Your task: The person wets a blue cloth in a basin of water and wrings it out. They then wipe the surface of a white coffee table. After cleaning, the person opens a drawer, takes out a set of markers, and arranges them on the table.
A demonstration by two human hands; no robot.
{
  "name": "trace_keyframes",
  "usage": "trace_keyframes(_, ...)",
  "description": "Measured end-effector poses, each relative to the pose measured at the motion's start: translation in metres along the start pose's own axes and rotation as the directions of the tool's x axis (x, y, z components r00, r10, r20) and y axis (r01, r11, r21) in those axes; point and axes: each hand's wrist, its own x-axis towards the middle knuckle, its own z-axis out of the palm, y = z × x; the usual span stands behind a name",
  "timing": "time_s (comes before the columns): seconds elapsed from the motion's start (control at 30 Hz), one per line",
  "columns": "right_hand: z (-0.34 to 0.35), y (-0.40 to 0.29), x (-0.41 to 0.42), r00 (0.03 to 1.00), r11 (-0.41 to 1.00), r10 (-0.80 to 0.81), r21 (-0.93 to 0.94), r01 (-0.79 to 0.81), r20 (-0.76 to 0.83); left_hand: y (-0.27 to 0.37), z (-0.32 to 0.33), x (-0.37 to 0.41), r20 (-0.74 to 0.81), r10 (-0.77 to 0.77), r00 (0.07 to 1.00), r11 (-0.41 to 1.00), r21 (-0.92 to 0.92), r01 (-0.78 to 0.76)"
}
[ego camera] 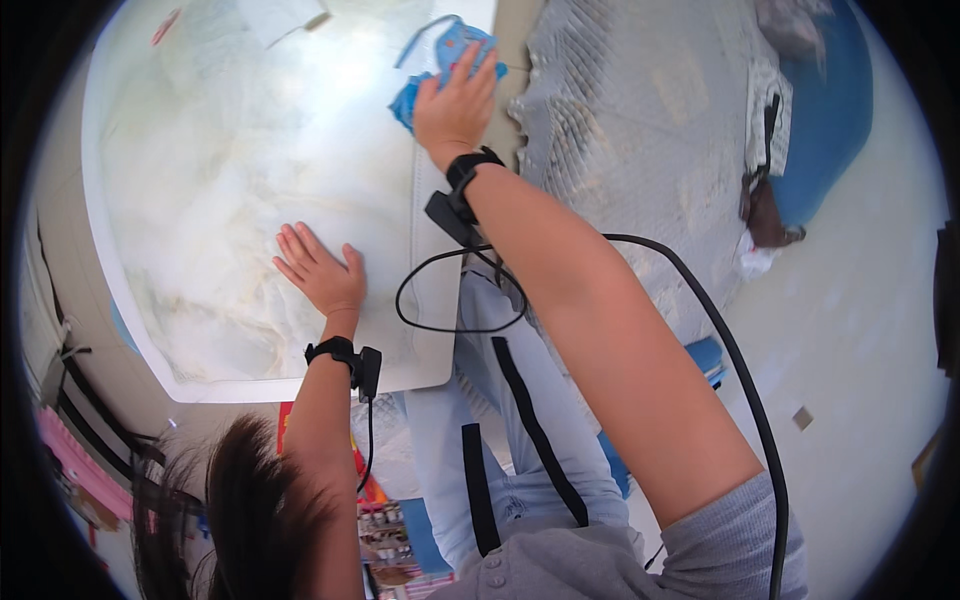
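Observation:
My right hand lies over a crumpled blue cloth with small coloured marks, pressing it on the right edge of a white table. A thin strap-like end of the cloth trails to the left. My left hand rests palm down on the marbled tabletop, fingers apart, with nothing in it. Each wrist wears a black strap with a small box, the right one and the left one. How firmly my right fingers grip the cloth is partly hidden.
A black cable loops near my right arm. White papers and a small red item lie at the table's far end. Right of the table stands a seat under a ruffled grey cover. A dark brown item sits farther right.

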Motion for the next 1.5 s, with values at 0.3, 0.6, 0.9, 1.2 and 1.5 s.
trace_keyframes(0.3, 0.013, -0.004, 0.034, 1.0, 0.999, -0.007, -0.038, 0.007, -0.01, -0.007, 0.0, -0.015, -0.014, -0.056, 0.998, 0.994, -0.097, 0.054)
trace_keyframes(0.6, 0.005, -0.02, 0.015, 0.987, 0.987, -0.156, -0.041, 0.158, 0.044, -0.026, 0.011, -0.021, -0.274, -0.055, 0.96, 0.99, -0.138, 0.017)
trace_keyframes(0.9, -0.009, 0.011, -0.064, 0.758, 0.757, -0.649, 0.164, 0.633, 0.073, -0.028, 0.02, -0.023, -0.314, -0.088, 0.945, 0.996, -0.015, 0.087)
trace_keyframes(1.2, -0.045, 0.047, -0.147, 0.445, 0.396, -0.889, 0.311, 0.864, -0.105, -0.016, 0.043, -0.094, -0.424, -0.105, 0.9, 0.975, 0.135, 0.177)
trace_keyframes(1.5, -0.072, 0.131, -0.172, 0.172, 0.012, -0.969, 0.663, 0.748, -0.176, 0.073, 0.051, -0.257, -0.142, -0.416, 0.898, 0.897, 0.097, 0.43)
